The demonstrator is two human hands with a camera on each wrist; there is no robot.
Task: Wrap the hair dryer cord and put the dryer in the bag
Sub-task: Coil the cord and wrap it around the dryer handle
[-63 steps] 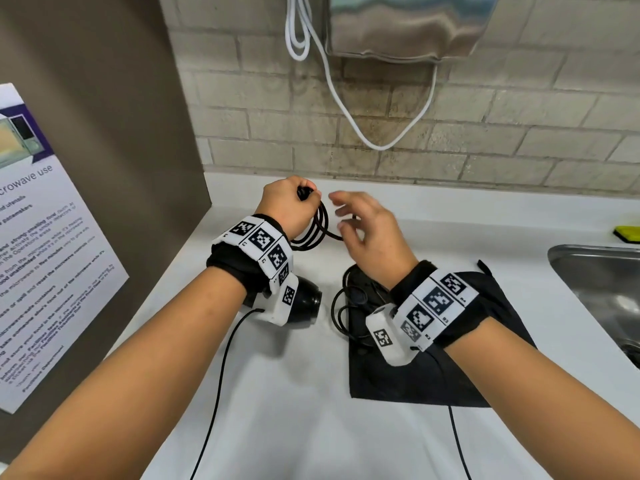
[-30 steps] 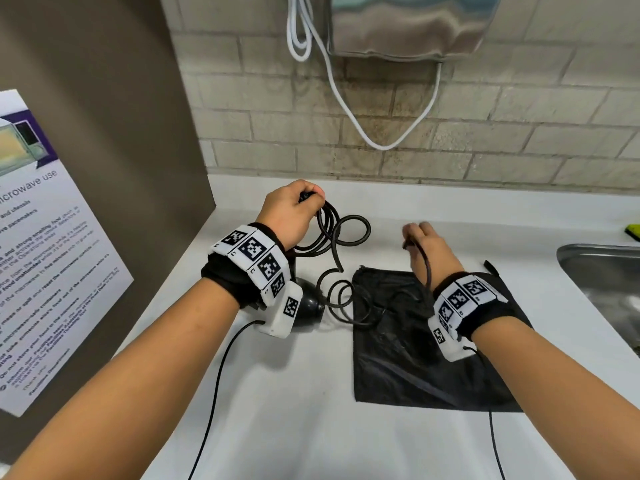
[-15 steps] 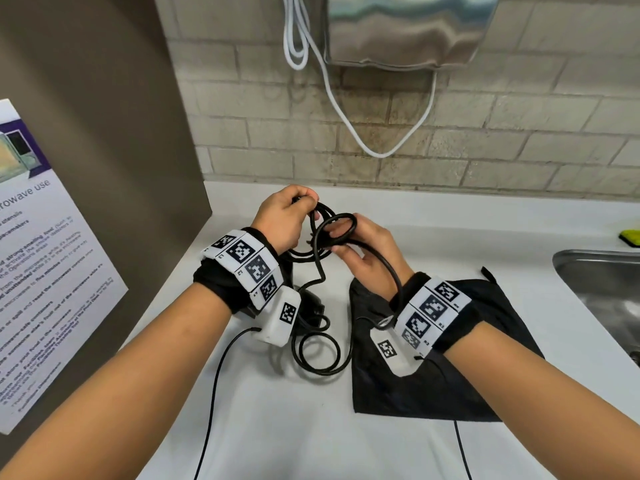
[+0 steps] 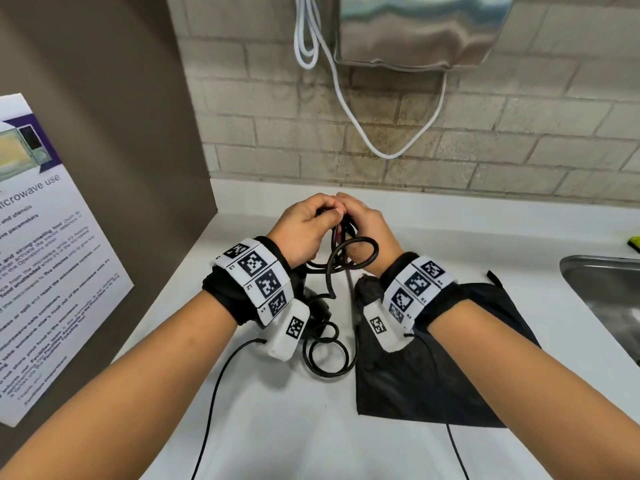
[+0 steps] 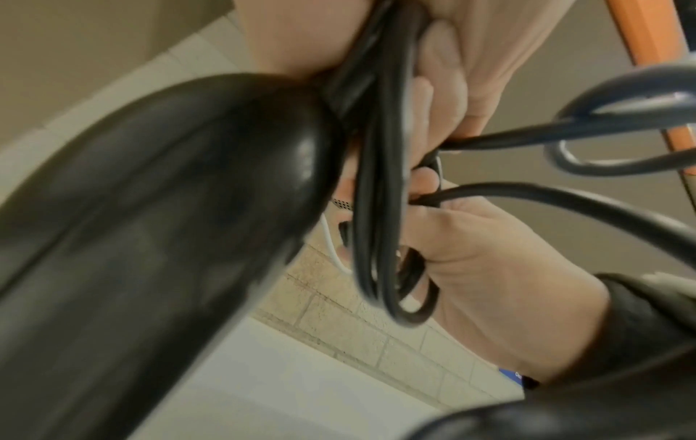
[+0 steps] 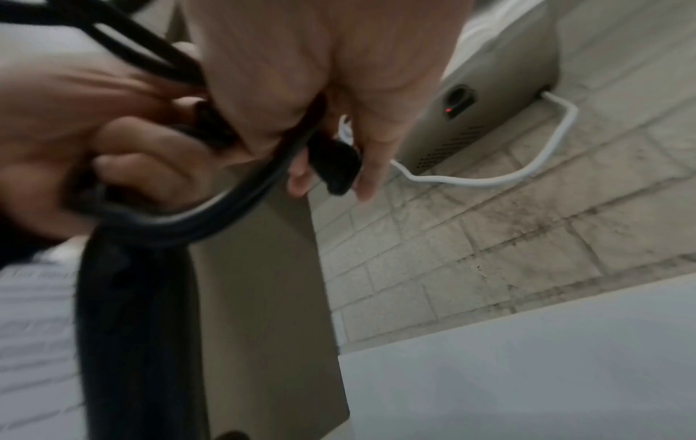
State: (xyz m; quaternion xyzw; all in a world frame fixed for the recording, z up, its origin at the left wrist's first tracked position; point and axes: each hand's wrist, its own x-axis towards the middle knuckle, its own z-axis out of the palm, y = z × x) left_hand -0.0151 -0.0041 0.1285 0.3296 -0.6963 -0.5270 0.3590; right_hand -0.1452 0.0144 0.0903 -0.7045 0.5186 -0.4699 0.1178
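Observation:
Both hands meet above the white counter (image 4: 450, 237). My left hand (image 4: 320, 213) grips a bundle of black cord loops (image 5: 380, 208). My right hand (image 4: 346, 218) curls its fingers round the same cord (image 4: 358, 252) and holds a loop against the bundle. The black hair dryer (image 4: 317, 311) sits under my left wrist, mostly hidden; in the left wrist view its body (image 5: 150, 238) fills the left side. Slack cord coils (image 4: 325, 355) lie on the counter. The black bag (image 4: 433, 372) lies flat under my right forearm.
A steel sink (image 4: 606, 289) is at the right, with a yellow-green item (image 4: 635, 242) behind it. A metal wall unit (image 4: 415, 29) with a white cable (image 4: 381, 147) hangs above. A brown side panel carries a poster (image 4: 41, 254) on the left.
My right hand swung out to the right with the cord, then brought a loop back to my left hand. The two hands now touch at the bundle.

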